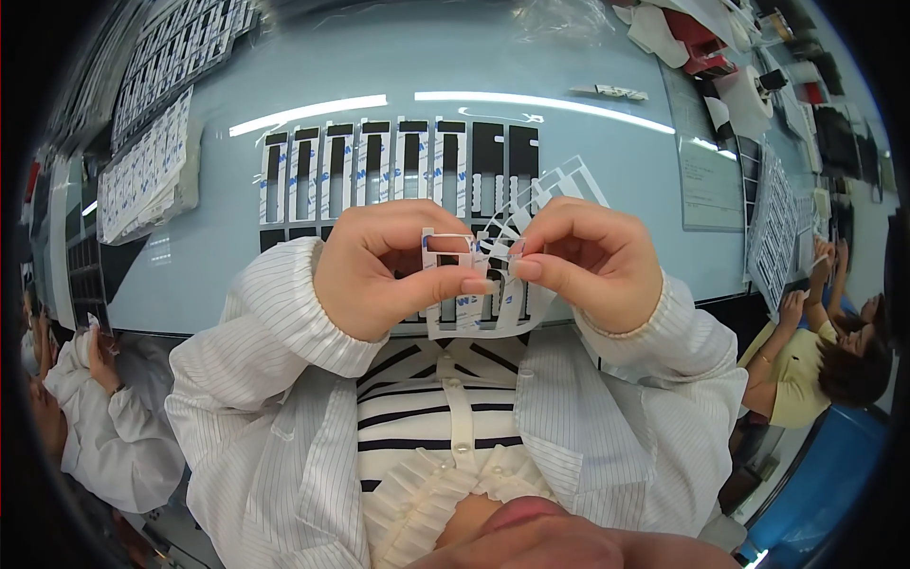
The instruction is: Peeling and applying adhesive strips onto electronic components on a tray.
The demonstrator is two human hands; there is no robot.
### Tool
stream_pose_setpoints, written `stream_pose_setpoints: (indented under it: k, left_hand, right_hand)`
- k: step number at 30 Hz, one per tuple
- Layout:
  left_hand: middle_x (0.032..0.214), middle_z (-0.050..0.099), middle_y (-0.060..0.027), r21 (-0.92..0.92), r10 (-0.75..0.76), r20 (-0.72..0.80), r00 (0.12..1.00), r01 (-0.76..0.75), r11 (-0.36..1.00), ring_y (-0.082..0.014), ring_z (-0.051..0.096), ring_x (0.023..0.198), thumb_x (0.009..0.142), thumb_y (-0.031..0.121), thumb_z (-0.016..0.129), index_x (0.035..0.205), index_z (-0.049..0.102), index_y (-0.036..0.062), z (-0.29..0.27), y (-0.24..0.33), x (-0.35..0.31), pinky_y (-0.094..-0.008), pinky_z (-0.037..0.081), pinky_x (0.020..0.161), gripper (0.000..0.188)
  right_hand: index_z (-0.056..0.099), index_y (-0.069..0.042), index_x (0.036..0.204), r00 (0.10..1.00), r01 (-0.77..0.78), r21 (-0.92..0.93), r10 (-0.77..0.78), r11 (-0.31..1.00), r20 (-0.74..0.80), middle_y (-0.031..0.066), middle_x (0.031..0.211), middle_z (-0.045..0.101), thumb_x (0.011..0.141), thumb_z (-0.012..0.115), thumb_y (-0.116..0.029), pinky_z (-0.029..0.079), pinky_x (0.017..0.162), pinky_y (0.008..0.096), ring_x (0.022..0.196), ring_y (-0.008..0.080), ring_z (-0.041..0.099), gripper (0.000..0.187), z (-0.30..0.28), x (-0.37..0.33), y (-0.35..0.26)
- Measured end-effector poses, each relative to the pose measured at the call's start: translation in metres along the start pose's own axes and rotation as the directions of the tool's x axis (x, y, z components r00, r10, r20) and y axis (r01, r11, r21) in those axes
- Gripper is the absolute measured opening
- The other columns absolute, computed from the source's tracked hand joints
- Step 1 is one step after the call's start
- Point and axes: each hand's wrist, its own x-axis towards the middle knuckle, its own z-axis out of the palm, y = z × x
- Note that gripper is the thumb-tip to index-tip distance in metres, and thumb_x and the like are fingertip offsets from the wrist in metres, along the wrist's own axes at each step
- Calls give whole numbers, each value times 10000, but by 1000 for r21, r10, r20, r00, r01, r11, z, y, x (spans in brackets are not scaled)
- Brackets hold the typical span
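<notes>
In front of my chest, my left hand (pixel 384 270) is closed, thumb and fingers pinching a small die-cut adhesive piece (pixel 468 311) with white backing, blue print and black parts. My right hand (pixel 599 267) is closed too. Its thumb and index finger pinch a thin white slotted liner strip (pixel 569 180), which fans out above the fingers and curls down beside the adhesive piece. The fingertips of both hands are close together, and whether the strip is still joined to the piece is hidden there. Just beyond lies a row of black-and-white die-cut adhesive pieces (pixel 376 166) on the table.
The glossy blue-grey table (pixel 313 71) reflects ceiling lights. Stacks of printed die-cut sheets (pixel 152 175) lie on the left. A white pen-like stick (pixel 611 92) is at the far right, near a transparent sheet (pixel 706 171). Other people sit at both sides, one in yellow (pixel 796 379).
</notes>
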Motion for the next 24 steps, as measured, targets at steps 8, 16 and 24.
stream_pose_setpoints:
  k: [8, 16, 24]
  left_hand:
    - [817, 639, -53, -15, -222, -34, 974, 222, 975, -63, 537, 615, 968, 143, 655, 894, 711, -37, 0, 5, 3, -242, 416, 524, 203]
    - [813, 641, -95, 525, 139, 13, 990, -125, 842, -219, 575, 583, 883, 109, 715, 770, 674, -8, 3, -13, 3, -319, 494, 580, 168]
    - [889, 620, -99, 760, 167, 216, 962, -273, 590, -254, 583, 709, 809, 95, 775, 753, 632, 19, -3, -8, 4, -352, 487, 612, 172]
  right_hand:
    - [729, 27, 958, 623, 631, -752, -701, 190, 346, 108, 865, 707, 688, 795, 44, 445, 500, 248, 645, 167, 651, 279, 2, -10, 0]
    - [696, 49, 988, 506, 767, -615, -763, 184, 402, 189, 854, 735, 777, 762, -60, 363, 396, 232, 527, 156, 633, 247, -1, -39, -11]
    - [674, 81, 1037, 714, 666, -178, -688, 724, -128, 164, 856, 727, 913, 675, -12, 446, 432, 183, 525, 133, 632, 155, -28, -35, -15]
